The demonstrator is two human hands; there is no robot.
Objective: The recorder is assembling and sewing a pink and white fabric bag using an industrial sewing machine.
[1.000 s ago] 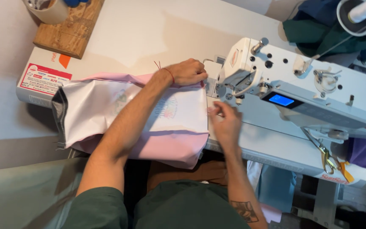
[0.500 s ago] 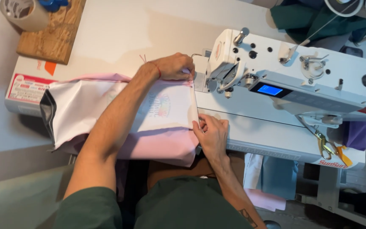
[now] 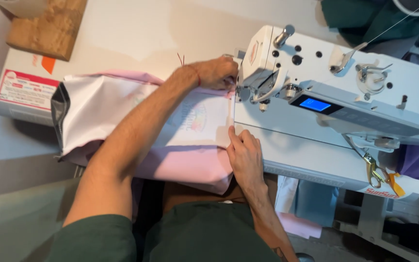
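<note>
A pink and white garment (image 3: 122, 111) lies on the table of a white sewing machine (image 3: 345, 102). The left hand (image 3: 217, 73) presses its far edge beside the needle (fingers curled); the right hand (image 3: 245, 157) lies flat, pinning the near edge.

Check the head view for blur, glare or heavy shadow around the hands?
Head view: sharp, evenly lit; no blur on the left hand by the white sewing machine or the right hand on the pink and white fabric; soft shadows only; the small blue screen glows.
</note>
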